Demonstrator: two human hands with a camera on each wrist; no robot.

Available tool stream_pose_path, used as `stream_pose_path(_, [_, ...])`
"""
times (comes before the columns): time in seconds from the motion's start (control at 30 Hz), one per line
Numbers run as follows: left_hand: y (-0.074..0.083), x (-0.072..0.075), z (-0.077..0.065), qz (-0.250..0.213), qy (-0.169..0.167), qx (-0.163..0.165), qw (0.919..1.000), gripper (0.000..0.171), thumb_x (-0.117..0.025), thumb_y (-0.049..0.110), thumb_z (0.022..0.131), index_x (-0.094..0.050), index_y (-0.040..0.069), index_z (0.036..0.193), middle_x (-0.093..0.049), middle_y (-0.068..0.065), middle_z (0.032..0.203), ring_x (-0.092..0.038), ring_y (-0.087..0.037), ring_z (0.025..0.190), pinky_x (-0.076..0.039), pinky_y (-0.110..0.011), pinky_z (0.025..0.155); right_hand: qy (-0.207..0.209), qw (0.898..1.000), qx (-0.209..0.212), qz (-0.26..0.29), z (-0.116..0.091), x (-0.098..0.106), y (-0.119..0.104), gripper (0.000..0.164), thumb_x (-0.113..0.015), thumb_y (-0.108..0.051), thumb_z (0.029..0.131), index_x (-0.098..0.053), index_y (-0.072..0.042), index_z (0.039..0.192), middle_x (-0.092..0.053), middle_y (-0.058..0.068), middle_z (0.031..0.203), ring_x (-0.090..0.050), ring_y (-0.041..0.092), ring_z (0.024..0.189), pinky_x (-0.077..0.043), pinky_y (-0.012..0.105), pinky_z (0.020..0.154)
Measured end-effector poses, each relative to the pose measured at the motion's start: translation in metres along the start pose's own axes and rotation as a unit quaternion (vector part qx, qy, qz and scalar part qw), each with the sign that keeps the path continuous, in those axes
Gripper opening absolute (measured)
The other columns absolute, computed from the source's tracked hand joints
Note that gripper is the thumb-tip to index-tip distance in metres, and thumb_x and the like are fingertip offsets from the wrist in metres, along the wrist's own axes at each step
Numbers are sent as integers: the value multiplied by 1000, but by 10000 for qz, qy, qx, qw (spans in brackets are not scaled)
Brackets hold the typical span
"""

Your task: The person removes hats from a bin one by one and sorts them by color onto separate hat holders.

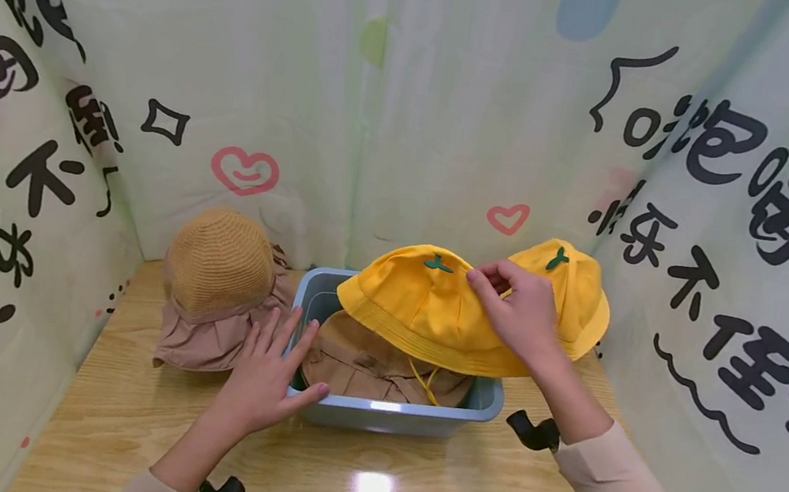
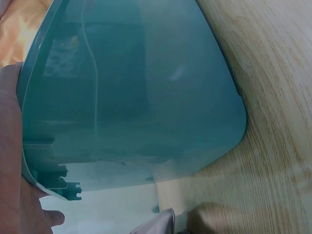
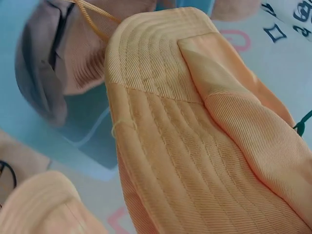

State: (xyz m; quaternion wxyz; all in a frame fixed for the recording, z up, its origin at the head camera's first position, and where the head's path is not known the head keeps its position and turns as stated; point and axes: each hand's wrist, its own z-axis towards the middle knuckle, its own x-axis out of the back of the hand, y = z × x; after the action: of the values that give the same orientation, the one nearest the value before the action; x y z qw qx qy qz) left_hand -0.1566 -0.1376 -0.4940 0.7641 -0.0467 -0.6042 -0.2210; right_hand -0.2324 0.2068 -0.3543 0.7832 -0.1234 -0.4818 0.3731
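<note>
My right hand [image 1: 524,306] pinches the crown of a yellow bucket hat [image 1: 425,301] with a small green sprout on top. The hat is raised and tilted over a blue plastic bin [image 1: 385,420], its wide stitched brim filling much of the right wrist view and a yellow cord hanging below. Inside the bin lies a brown fabric hat [image 1: 356,354], partly covered by the yellow one. Fingers spread, my left hand [image 1: 270,380] rests on the bin's left front corner. In the left wrist view, that hand [image 2: 12,146] lies along the rim above the smooth bin wall [image 2: 146,87].
Left of the bin, a straw hat [image 1: 220,268] with a dusty-pink cloth brim sits on the wooden table [image 1: 301,477]. A second yellow hat [image 1: 572,296] with a sprout stands at the back right. Printed curtains [image 1: 443,118] enclose the back and sides.
</note>
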Motion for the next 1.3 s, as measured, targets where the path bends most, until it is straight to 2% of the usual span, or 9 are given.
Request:
stream_pose_path(0.2, [-1,-1,0,-12,-54,26,10000,93,-50,74,89,-27,18,159,-17,-17,166,-10,-46,151,-20,-69,113,426,9991,48,-7,5,26,-1,21,-68,-28,96,-75,-8,92,-71,3,76,-59,8,69,-45,16,63])
stream_pose_path(0.43, [-1,0,0,-31,-87,30,10000,92,-50,73,89,-25,19,160,-16,-16,166,-10,-45,151,-19,-69,114,1075,9938,56,266,10,54,4,19,-72,-21,93,-75,-3,89,-68,6,75,-56,0,64,-47,10,61])
stream_pose_path(0.67, [-1,1,-1,-136,-134,59,9998,92,-50,72,90,-22,20,161,-13,-16,167,-7,-44,152,-17,-68,115,1438,9893,-102,230,11,80,3,24,-71,-25,93,-74,-2,90,-61,-11,71,-54,5,64,-46,9,58])
stream_pose_path(0.77, [0,0,0,-124,-140,53,9998,93,-51,72,90,-22,20,161,-13,-16,167,-7,-44,152,-17,-68,115,1600,9868,-173,175,12,90,5,27,-71,-27,93,-73,0,90,-59,-14,70,-54,5,64,-45,9,58])
stream_pose_path(1.0, [1,1,0,-145,-188,74,9997,93,-50,72,90,-20,20,161,-11,-16,167,-5,-44,152,-16,-68,116,2049,9772,-545,132,13,111,8,28,-71,-29,93,-74,-1,93,-58,-16,73,-51,5,68,-43,11,61])
stream_pose_path(1.17, [0,-1,0,-56,-161,59,9998,92,-49,73,90,-23,19,160,-13,-16,167,-7,-45,152,-18,-68,114,2416,9665,-814,292,14,126,11,26,-70,-27,93,-74,-1,95,-59,-14,75,-51,7,70,-43,14,61])
stream_pose_path(1.3, [0,0,0,-56,-161,42,9998,92,-49,73,90,-22,20,161,-13,-16,166,-8,-45,152,-18,-68,115,2685,9578,-1003,197,15,139,11,27,-69,-29,93,-76,-4,99,-61,-17,80,-52,6,72,-44,13,65])
